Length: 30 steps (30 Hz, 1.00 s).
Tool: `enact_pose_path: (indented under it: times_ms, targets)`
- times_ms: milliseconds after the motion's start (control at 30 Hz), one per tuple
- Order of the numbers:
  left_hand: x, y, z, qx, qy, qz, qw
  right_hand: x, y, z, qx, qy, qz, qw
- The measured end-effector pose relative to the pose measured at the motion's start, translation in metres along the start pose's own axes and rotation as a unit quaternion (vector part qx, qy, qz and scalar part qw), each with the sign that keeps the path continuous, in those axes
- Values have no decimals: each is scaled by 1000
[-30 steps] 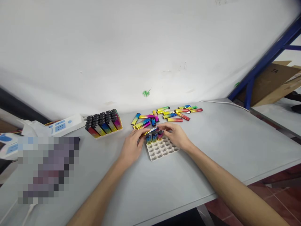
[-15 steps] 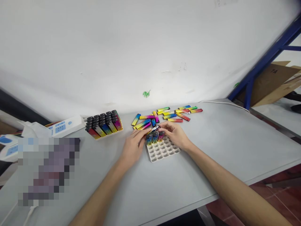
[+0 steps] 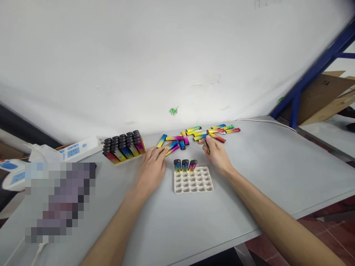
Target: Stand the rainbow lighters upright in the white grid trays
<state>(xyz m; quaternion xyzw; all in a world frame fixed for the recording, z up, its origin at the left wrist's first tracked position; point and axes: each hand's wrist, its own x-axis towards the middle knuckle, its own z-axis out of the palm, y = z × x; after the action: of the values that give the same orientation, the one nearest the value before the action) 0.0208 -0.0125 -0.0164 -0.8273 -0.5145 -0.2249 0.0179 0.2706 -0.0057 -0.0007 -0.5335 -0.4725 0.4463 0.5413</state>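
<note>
A pale tray (image 3: 194,179) with rows of slots lies on the table, and three lighters (image 3: 185,166) stand upright in its back row at the left. To its left, my left hand (image 3: 152,167) rests with fingers spread at the near edge of loose, shiny lighters (image 3: 174,138). My right hand (image 3: 218,154) is closed around a lighter (image 3: 208,143), mostly hidden by the fingers, beside the right part of the loose pile. Farther left stands a second tray filled with upright lighters (image 3: 125,147) with black tops.
A white power strip (image 3: 80,147) lies at the left, with a pixelated dark object (image 3: 62,201) in front of it. The white wall (image 3: 166,66) rises behind the table (image 3: 277,166). A cable (image 3: 263,120) runs along the back right; cardboard boxes (image 3: 321,98) stand beyond.
Both hands have moved apart from above the slotted tray, the left one leftward and the right one rightward to the pile. The tray has straightened slightly and shows more fully.
</note>
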Motion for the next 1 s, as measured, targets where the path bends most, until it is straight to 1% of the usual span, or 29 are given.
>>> enact_pose_path:
  times_ms: [133, 267, 367, 433, 567, 733, 833, 1000]
  targets:
    - [1, 3, -4, 19, 9, -19, 1000, 0, -1, -3, -30, 12, 7, 999]
    - [0, 4, -5, 35, -1, -23, 999, -1, -1, -2, -20, 16, -26, 999]
    - [-1, 4, -4, 44, -10, -25, 999, -1, -1, -2, -6, 11, -35, 999]
    - [-1, 3, -3, 51, -14, -31, 998, -1, -1, -3, -5, 6, -19, 1000]
    - [-1, 3, -2, 67, -21, -40, 997, -2, -4, -3, -14, -7, 47, 999]
    - [-1, 2, 0, 84, -19, -47, 995, -2, -6, 0, 6, -16, 107, 994]
    - [-2, 1, 1, 87, -11, -47, 995, -2, -6, 0, 19, -21, 117, 993]
    - [-4, 1, 1, 91, -4, -49, 995, -3, -8, 0, 35, -27, 104, 994]
